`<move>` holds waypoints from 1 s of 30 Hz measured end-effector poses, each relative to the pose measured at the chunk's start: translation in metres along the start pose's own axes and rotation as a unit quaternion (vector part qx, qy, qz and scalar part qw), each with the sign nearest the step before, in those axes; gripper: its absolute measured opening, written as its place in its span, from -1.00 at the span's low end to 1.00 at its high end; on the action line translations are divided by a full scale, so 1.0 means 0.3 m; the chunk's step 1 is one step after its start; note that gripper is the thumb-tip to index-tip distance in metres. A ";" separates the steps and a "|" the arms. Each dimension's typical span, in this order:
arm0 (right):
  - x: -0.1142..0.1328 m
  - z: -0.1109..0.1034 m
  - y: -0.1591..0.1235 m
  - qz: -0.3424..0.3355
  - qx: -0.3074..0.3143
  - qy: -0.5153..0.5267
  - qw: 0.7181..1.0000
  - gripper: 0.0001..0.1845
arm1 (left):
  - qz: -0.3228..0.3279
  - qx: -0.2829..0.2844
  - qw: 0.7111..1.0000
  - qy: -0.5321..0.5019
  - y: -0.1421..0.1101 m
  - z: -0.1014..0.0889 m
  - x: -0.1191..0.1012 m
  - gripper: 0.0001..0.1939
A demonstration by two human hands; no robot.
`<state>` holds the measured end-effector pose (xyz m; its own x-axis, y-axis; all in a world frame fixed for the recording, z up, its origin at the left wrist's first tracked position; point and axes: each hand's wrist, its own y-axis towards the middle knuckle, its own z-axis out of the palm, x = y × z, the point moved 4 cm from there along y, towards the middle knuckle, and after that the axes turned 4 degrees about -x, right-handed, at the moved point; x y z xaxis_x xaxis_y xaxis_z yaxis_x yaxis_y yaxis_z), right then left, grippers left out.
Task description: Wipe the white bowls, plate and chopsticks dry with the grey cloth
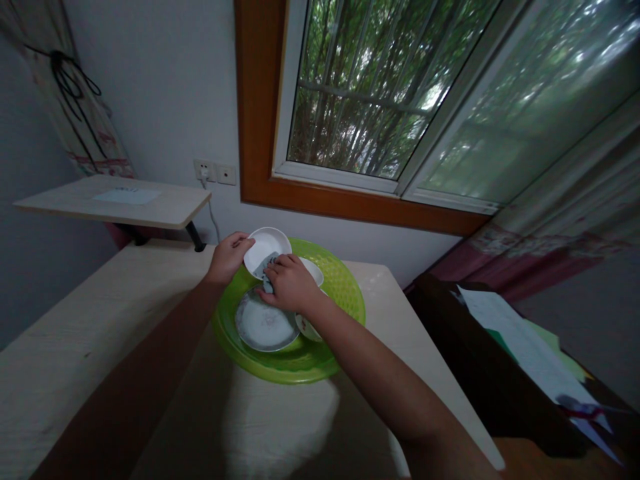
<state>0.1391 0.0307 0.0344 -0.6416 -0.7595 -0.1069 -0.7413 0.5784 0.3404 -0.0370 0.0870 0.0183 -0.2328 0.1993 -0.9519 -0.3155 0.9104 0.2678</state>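
Note:
My left hand (231, 257) grips the left rim of a white bowl (267, 241), which is tilted up over the far side of a green plastic basin (350, 313). A grey cloth (267, 269) is bunched in my right hand (290, 283) and presses against the bowl's near edge. Below the hands, a white plate with a grey rim (265, 323) lies in the basin. Another white dish (313, 272) is partly hidden behind my right hand. Under my right wrist, a bowl with a red pattern (307, 328) shows only in part.
The basin stands on a pale wooden table (280, 427). At the left is a raised shelf (115, 200) with a paper sheet (127, 195) on it. A wall socket with a plug (204, 171) and a window (370, 93) are behind. Papers (525, 347) lie on dark furniture at right.

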 end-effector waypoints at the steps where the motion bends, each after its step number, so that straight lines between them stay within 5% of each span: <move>1: 0.000 -0.002 -0.002 -0.014 -0.002 0.014 1.000 -0.44 | 0.000 -0.002 1.000 0.004 0.001 0.000 0.002 -0.67; 8: 0.006 0.027 -0.011 -0.069 -0.033 0.073 0.994 -0.20 | -0.002 0.062 0.998 -0.023 0.002 0.016 0.003 -0.72; 17: 0.014 0.035 -0.007 0.013 -0.056 -0.015 0.998 0.05 | -0.011 0.112 0.992 -0.060 -0.004 0.037 0.019 -0.69; 30: 0.010 -0.023 -0.001 0.041 -0.021 -0.056 0.997 -0.33 | 0.009 0.097 0.995 -0.018 -0.007 0.022 0.013 -0.70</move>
<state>0.1386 0.0262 0.0403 -0.7192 -0.6711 -0.1802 -0.6785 0.6223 0.3905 -0.0313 0.0882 0.0131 -0.2021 0.2255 -0.9531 -0.1279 0.9587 0.2540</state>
